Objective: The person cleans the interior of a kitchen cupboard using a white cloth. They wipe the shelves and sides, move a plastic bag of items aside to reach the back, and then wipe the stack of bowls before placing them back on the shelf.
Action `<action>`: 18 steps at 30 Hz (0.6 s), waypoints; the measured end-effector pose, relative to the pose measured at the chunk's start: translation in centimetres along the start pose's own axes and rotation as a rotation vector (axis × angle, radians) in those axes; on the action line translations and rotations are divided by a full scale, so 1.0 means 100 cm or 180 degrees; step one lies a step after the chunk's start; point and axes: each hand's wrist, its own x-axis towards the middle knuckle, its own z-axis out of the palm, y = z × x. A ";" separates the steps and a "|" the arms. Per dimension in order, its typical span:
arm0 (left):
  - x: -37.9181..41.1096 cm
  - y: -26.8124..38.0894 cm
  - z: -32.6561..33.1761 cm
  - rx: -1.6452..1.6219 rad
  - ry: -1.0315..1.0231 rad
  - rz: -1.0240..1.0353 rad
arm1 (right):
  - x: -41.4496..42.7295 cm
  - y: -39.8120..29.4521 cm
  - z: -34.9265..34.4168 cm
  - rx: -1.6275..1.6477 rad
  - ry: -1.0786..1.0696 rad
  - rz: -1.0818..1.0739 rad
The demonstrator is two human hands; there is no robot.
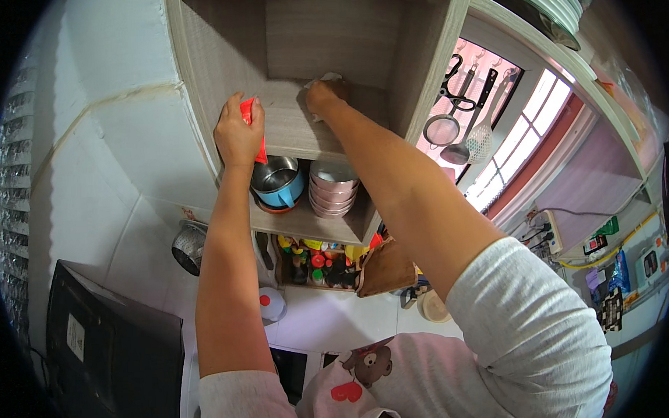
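My left hand [239, 132] grips a red packet [259, 148] at the left front edge of a wood-grain cabinet shelf [284, 122]. Deeper in that compartment, my right hand [328, 96] presses a crumpled white cloth or tissue [331, 76] to the shelf board; my fingers mostly cover it. On the shelf below stand a blue pot with a steel inside [281, 189] and a stack of pink bowls [333, 195], close under my forearms.
Bottles and jars fill a wooden box [372, 271] on the white counter [327, 320]. A colander [191, 247] hangs left. Strainers and ladles [459, 127] hang by the window. Plates [548, 5] are stacked upper right. A black appliance [113, 349] stands lower left.
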 end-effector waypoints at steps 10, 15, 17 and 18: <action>0.001 -0.009 -0.010 0.0029 0.0053 -0.0024 | -0.039 -0.010 -0.059 0.0118 -0.0507 -0.0029; 0.001 -0.006 -0.010 0.0039 0.0058 -0.0025 | -0.040 0.010 -0.051 -0.0024 -0.0247 0.0201; 0.001 -0.005 -0.009 0.0062 0.0040 -0.0029 | -0.041 0.015 -0.044 -0.0006 0.0058 0.0307; 0.001 -0.007 -0.010 0.0087 0.0037 -0.0037 | -0.043 0.013 -0.046 0.0143 -0.0040 0.0448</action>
